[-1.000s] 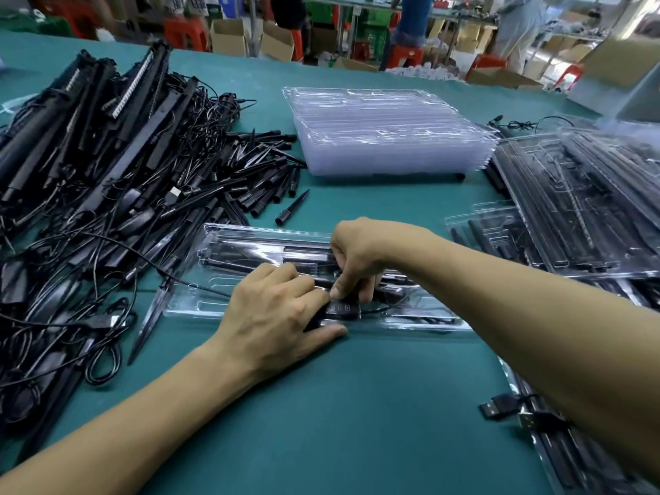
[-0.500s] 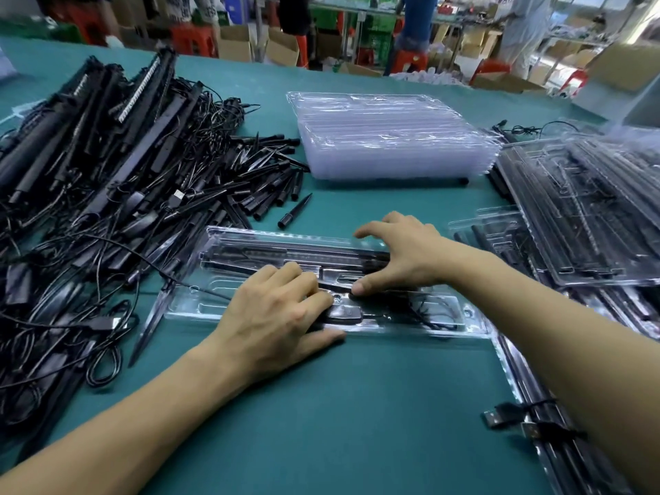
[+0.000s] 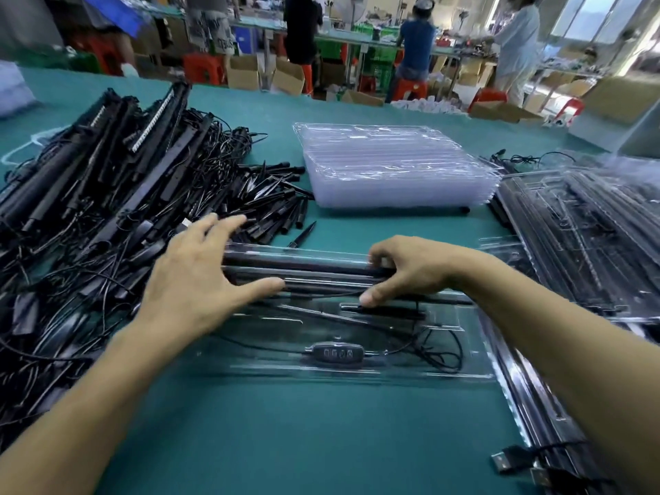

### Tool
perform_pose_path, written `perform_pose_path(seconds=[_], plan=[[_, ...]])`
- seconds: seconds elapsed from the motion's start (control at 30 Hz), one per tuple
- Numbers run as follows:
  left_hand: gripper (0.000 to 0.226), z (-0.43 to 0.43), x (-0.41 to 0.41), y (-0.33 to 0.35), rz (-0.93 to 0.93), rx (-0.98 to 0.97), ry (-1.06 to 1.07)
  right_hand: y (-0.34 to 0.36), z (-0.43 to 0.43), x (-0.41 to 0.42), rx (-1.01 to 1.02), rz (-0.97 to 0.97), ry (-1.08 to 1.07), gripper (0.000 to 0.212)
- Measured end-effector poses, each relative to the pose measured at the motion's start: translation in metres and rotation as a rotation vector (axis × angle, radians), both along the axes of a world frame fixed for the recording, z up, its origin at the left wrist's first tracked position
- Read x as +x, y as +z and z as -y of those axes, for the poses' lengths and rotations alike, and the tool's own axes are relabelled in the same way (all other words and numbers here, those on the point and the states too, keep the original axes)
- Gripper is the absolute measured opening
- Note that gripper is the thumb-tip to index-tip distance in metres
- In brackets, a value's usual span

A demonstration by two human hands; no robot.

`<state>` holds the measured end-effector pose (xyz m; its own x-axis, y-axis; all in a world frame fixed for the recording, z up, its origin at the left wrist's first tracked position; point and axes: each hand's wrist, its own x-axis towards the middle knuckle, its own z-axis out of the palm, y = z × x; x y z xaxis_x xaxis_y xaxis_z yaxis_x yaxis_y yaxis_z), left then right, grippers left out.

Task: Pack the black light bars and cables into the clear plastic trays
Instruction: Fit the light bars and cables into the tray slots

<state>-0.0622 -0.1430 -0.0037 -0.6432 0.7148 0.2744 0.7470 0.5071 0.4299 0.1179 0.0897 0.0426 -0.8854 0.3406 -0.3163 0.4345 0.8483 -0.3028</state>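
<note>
A clear plastic tray (image 3: 357, 371) lies on the green table in front of me. Black light bars (image 3: 314, 269) sit in its far slots, and a cable with an inline controller (image 3: 335, 351) lies in its near part. My right hand (image 3: 410, 269) curls over the right part of the bars, fingers on the far side and thumb on the near side. My left hand (image 3: 193, 280) lies spread over the tray's left end, fingers straight, thumb against the bars.
A big pile of loose black light bars and cables (image 3: 89, 209) fills the left. A stack of empty clear trays (image 3: 393, 166) stands behind. Packed trays (image 3: 589, 237) lie at the right, with USB plugs (image 3: 507, 462) near the front. People work at benches beyond.
My left hand has left the controller and spread out over the tray's left end. My right hand shifted right and curled round the bars. The controller now shows uncovered.
</note>
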Motion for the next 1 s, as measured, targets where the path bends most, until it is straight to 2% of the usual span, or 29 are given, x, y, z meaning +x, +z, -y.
perform_pose_path(seconds=[0.1,0.17,0.27,0.33,0.37,0.47,0.53,0.6,0.63,0.67,0.73,0.77,0.8,0.83,0.9,0.93,1.0], plan=[[0.098,0.005,-0.012,0.02,0.231,0.138,-0.051,0.025,-0.001,0.006,0.046,-0.091,0.032,0.038],[0.078,0.006,-0.017,0.036,0.41,0.199,-0.159,0.05,-0.005,0.016,0.053,-0.149,0.006,0.038],[0.043,0.001,-0.021,0.059,0.751,0.184,-0.382,0.084,-0.014,0.028,0.024,-0.195,-0.051,0.045],[0.034,-0.009,-0.022,0.068,0.826,0.185,-0.445,0.098,-0.02,0.031,0.088,-0.246,-0.093,0.05],[0.033,-0.015,-0.021,0.07,0.846,0.226,-0.451,0.101,-0.024,0.03,0.199,-0.296,-0.127,0.052],[0.031,-0.032,-0.018,0.064,0.945,0.422,-0.405,0.094,-0.019,0.035,0.608,-0.615,-0.302,0.048],[0.028,-0.043,-0.009,0.057,1.057,0.548,-0.308,0.076,0.001,0.042,0.616,-0.95,-0.409,0.032],[0.019,-0.056,0.001,0.054,1.173,0.697,-0.218,0.051,0.029,0.047,0.496,-1.193,-0.472,0.022],[0.013,-0.063,0.007,0.055,1.208,0.769,-0.181,0.04,0.044,0.047,0.386,-1.248,-0.524,0.026],[0.009,-0.069,0.013,0.058,1.221,0.834,-0.15,0.03,0.058,0.046,0.209,-1.25,-0.602,0.036],[0.008,-0.081,0.029,0.066,1.22,0.958,-0.147,0.022,0.078,0.039,-0.29,-1.1,-0.741,0.062],[0.01,-0.088,0.039,0.071,1.216,1.01,-0.177,0.021,0.082,0.035,-0.504,-1.016,-0.755,0.073],[0.014,-0.093,0.05,0.075,1.209,1.045,-0.221,0.021,0.085,0.031,-0.65,-0.984,-0.73,0.074],[0.016,-0.098,0.061,0.079,1.194,1.057,-0.27,0.022,0.087,0.027,-0.716,-1.001,-0.689,0.06],[0.018,-0.105,0.079,0.084,1.124,1.023,-0.344,0.028,0.092,0.02,-0.81,-1.155,-0.667,0.02],[0.017,-0.108,0.087,0.086,1.084,1.0,-0.359,0.033,0.094,0.019,-0.868,-1.256,-0.69,0.013],[0.013,-0.112,0.099,0.087,0.999,0.96,-0.363,0.043,0.092,0.025,-1.021,-1.425,-0.724,0.014]])
